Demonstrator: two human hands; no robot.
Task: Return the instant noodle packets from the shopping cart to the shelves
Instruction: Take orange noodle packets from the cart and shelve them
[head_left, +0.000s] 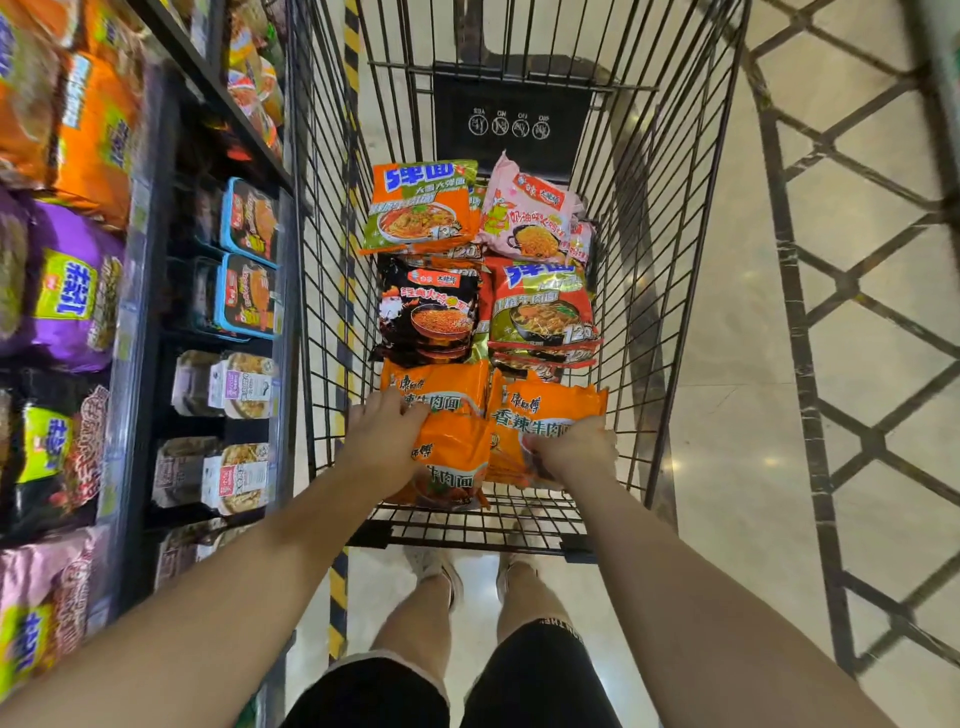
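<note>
Several instant noodle packets lie in the wire shopping cart (670, 332). At the near end are two stacks of orange packets. My left hand (382, 439) grips the left orange stack (457, 447). My right hand (576, 449) grips the right orange stack (540, 408). Beyond them lie a black packet (428, 312) and a red-and-gold packet (545, 306). Farthest away sit an orange-and-green packet (421, 208) and a pink packet (530, 213).
Shelves (150, 291) on the left hold orange, purple and pink noodle multipacks and boxed tray noodles (249, 296). The cart stands close against them. Tiled floor (841, 332) with a dark lattice pattern spreads to the right. My legs and shoes are below the cart's near end.
</note>
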